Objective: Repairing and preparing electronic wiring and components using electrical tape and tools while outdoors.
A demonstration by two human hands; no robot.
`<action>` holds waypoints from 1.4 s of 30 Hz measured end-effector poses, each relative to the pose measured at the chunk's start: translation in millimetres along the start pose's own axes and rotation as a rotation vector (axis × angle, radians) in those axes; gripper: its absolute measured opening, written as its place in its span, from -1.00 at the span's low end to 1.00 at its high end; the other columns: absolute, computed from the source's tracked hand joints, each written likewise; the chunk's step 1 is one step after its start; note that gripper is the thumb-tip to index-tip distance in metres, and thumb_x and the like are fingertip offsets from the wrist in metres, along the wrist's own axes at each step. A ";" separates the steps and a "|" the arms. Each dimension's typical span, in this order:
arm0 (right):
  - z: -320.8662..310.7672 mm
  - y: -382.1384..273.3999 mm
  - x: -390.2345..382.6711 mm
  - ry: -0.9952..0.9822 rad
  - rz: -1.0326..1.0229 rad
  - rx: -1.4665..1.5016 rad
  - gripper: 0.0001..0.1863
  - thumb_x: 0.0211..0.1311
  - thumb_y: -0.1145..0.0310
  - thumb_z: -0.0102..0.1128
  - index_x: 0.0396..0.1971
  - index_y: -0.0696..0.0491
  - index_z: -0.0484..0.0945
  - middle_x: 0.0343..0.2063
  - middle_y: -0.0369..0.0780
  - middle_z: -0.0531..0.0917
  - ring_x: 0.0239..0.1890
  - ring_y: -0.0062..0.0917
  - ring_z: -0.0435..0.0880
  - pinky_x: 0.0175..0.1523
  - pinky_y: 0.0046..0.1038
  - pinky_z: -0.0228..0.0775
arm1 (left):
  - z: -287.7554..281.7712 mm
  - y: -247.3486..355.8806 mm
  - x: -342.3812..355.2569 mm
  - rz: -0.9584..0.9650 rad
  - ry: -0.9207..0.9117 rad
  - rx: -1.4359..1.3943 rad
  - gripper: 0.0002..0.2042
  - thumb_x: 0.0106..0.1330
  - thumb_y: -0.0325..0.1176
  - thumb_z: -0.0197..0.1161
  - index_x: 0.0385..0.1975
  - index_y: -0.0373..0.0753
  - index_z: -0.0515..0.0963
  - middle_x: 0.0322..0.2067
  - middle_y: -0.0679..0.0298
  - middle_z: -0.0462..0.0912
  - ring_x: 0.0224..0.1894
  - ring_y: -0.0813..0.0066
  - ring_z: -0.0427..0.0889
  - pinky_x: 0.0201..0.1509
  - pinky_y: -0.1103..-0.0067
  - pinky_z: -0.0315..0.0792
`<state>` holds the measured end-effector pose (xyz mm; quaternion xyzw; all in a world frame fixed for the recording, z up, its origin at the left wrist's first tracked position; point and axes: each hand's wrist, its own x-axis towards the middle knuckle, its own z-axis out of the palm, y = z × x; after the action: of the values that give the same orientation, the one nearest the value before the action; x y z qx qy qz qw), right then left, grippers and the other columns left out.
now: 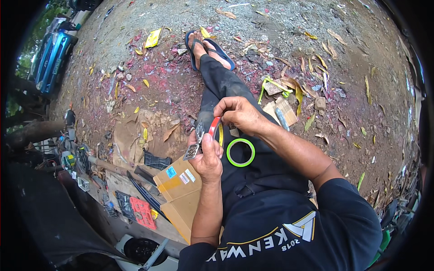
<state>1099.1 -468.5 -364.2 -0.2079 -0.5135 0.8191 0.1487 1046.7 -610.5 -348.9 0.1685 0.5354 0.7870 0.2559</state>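
My left hand (209, 158) is closed around a flat silver metal piece (191, 152) with cut-outs, its thumb pressed on a narrow red strip (215, 124) that looks like tape. My right hand (242, 115) pinches the upper end of that strip between thumb and fingers. Beside the left fingers shows a thin yellow curved band (221, 134); what it belongs to is partly hidden. A roll of bright green tape (229, 156) rests on my dark trousers, just right of the left hand. Both hands are above my lap.
Left of me lie an opened cardboard box (183, 194), a red tool case (143, 212) and black curved strips (143, 193). Beyond my crossed feet in flip-flops (194, 54), dirt ground carries leaves and scraps. A blue vehicle (55, 61) stands far left.
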 end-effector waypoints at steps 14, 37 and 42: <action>-6.6 -6.8 -4.9 -0.184 0.162 0.165 -0.73 0.18 0.45 -0.09 -0.19 0.22 0.49 -0.40 -0.26 0.57 -0.37 -0.61 0.50 -0.21 -0.56 0.34 | -2.4 12.3 6.7 -0.032 -0.038 -0.089 -0.73 0.36 -0.31 0.06 -0.07 -0.35 0.34 -0.63 0.34 0.38 -0.74 0.72 0.25 -0.72 0.74 0.18; 1.8 8.6 -4.6 -0.162 0.073 0.445 -0.69 0.16 0.50 -0.06 -0.09 0.27 0.44 -0.22 -0.14 0.57 -0.17 -0.51 0.53 0.01 -0.49 0.33 | -8.6 5.4 9.2 -0.038 0.012 -0.088 -0.72 0.36 -0.29 0.06 -0.05 -0.33 0.34 -0.66 0.35 0.35 -0.75 0.71 0.25 -0.74 0.74 0.18; -0.2 11.3 -5.5 -0.212 0.010 0.368 -0.68 0.24 0.48 -0.03 -0.03 0.31 0.42 -0.18 -0.12 0.58 -0.11 -0.48 0.53 0.08 -0.44 0.32 | -4.7 9.7 9.4 -0.030 -0.013 -0.103 -0.70 0.35 -0.29 0.06 -0.03 -0.33 0.34 -0.69 0.35 0.32 -0.75 0.70 0.25 -0.74 0.74 0.18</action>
<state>1103.6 -475.6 -373.4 -0.0922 -0.3670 0.9171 0.1253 1034.4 -611.4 -341.8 0.1521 0.4950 0.8085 0.2795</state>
